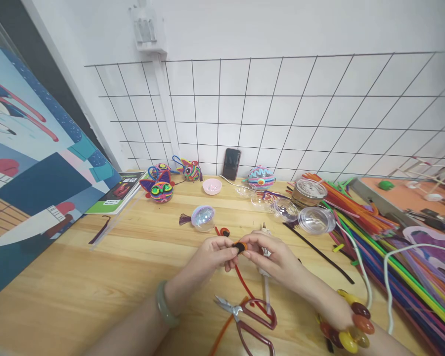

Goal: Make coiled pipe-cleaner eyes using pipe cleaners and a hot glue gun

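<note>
My left hand (pixel 215 254) and my right hand (pixel 276 254) meet above the table, fingertips pinching a small black-and-orange coil of pipe cleaner (pixel 240 247) from both sides. A second orange-and-black coil (pixel 225 231) lies just beyond my left fingers. Partly hidden by my right hand is a white glue gun (pixel 266 252) with a clear glue stick. Below my hands, scissors (pixel 237 310) with dark red handles lie with blades slightly apart, beside a red pipe cleaner (pixel 244 282) and an orange pipe cleaner (pixel 222 333). A clear plastic ball (pixel 203 218) with a purple tassel rests farther off.
Decorated balls (pixel 161 190) stand at the back left, near a pink dish (pixel 212 186). A phone (pixel 232 164) leans on the wall grid. Clear round containers (pixel 316 220), pipe cleaner bundles (pixel 389 267) and a white cable (pixel 389 291) occupy the right. A painted board (pixel 40 183) slants at left.
</note>
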Action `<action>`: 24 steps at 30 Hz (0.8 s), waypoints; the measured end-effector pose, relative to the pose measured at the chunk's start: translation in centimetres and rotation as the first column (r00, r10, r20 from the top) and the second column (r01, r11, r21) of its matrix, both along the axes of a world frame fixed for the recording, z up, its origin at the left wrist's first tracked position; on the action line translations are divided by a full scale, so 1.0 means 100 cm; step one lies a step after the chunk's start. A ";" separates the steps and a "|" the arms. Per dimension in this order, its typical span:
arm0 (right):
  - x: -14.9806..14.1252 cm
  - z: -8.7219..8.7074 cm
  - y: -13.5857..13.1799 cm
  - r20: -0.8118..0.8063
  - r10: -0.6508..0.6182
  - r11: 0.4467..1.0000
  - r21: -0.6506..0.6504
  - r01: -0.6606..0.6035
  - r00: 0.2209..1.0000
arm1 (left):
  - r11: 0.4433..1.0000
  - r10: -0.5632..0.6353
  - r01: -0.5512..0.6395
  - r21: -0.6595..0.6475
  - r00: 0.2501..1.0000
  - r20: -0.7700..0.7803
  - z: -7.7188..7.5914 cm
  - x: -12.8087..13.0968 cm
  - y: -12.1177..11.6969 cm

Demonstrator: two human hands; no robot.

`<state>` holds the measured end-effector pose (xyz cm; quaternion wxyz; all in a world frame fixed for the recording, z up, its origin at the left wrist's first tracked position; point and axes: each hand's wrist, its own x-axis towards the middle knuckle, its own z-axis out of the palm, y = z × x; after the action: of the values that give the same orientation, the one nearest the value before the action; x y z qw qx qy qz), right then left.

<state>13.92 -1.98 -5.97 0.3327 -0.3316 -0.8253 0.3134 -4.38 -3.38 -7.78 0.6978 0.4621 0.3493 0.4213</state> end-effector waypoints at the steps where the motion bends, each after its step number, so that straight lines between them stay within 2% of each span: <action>1: 0.000 0.000 0.000 0.000 0.000 1.000 0.001 0.000 1.000 | 1.000 0.001 -0.001 -0.005 1.000 0.000 0.000 0.000 0.000; 18: 0.000 -0.001 0.000 0.012 0.007 1.000 0.000 -0.007 1.000 | 0.999 0.004 -0.005 -0.033 1.000 -0.020 0.001 0.000 0.001; 24: -0.001 -0.003 0.000 0.013 0.014 1.000 -0.007 -0.014 1.000 | 1.000 0.007 -0.006 -0.025 0.999 0.040 -0.001 -0.001 0.000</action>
<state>13.80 -1.94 -6.27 0.3239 -0.3293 -0.8286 0.3164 -4.45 -3.39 -7.84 0.7089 0.4436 0.3423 0.4284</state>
